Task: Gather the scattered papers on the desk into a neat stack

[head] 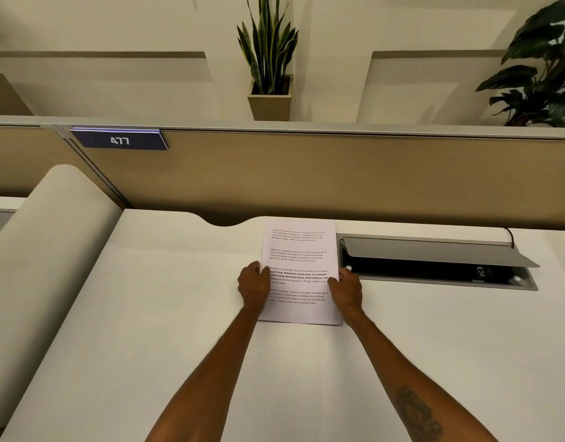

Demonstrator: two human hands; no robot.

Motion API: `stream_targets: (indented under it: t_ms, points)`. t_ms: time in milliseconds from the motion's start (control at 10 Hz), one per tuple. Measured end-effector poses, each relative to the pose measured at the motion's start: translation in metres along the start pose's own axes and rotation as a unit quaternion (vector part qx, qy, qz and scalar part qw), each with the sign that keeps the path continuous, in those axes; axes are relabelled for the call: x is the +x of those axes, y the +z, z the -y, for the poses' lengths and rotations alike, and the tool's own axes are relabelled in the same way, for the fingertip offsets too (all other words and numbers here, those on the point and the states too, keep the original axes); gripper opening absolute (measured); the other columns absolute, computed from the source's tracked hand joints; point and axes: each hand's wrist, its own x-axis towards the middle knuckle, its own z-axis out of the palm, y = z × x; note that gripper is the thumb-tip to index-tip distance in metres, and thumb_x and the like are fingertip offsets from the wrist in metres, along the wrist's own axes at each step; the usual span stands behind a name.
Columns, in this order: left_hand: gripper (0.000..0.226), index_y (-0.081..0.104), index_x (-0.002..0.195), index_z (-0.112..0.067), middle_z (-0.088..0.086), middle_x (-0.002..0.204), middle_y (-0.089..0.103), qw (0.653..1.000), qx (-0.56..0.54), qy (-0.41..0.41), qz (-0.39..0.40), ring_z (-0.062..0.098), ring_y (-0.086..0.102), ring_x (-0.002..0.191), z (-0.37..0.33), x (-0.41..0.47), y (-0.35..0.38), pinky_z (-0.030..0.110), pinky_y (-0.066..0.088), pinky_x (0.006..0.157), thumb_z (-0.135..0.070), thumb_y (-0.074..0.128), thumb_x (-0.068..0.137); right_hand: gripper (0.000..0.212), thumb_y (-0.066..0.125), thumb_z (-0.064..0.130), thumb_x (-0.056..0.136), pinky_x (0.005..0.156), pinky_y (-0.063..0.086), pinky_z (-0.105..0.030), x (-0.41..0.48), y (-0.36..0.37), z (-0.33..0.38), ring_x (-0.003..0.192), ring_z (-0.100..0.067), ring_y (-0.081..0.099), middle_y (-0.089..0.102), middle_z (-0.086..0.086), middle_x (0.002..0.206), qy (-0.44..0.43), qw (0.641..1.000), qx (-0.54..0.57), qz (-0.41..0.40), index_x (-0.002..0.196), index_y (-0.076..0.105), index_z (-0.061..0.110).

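Observation:
A stack of white printed papers lies flat on the white desk, near the back edge, its edges lined up. My left hand grips the stack's left edge, thumb on the top sheet. On the opposite side, my right hand holds the right edge the same way. Both hands sit about halfway down the page. Paragraphs of black text cover the top sheet.
An open cable hatch with a raised grey lid is sunk into the desk just right of the stack. A beige partition with a "477" sign stands behind. A curved divider bounds the desk's left. Potted plants stand beyond.

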Motion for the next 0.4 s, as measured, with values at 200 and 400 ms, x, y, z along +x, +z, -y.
stream_targets:
  t_ms: [200,400]
  points:
    - [0.047,0.054,0.143,-0.003,0.016,0.143,0.059,1.0,0.0,0.009,-0.014,0.032,0.055,0.133,0.004,-0.013,-0.015,0.042,0.04,0.117,-0.022,0.058,0.101,0.048,0.052,0.026,0.1,0.111,0.043,-0.044,-0.011,-0.007,0.005,0.134,-0.037,0.045,0.044,-0.019,0.147,0.006,0.998,-0.054,0.03,0.145,0.048,0.008]
    - [0.047,0.053,0.144,-0.003,0.017,0.143,0.058,0.999,0.003,0.041,-0.015,0.032,0.056,0.133,0.011,-0.047,-0.034,0.04,0.04,0.116,-0.019,0.06,0.101,0.054,0.051,0.03,0.102,0.115,0.039,-0.044,-0.044,-0.019,0.014,0.14,-0.035,0.041,0.038,-0.016,0.155,-0.023,0.997,-0.064,0.04,0.151,0.039,0.01]
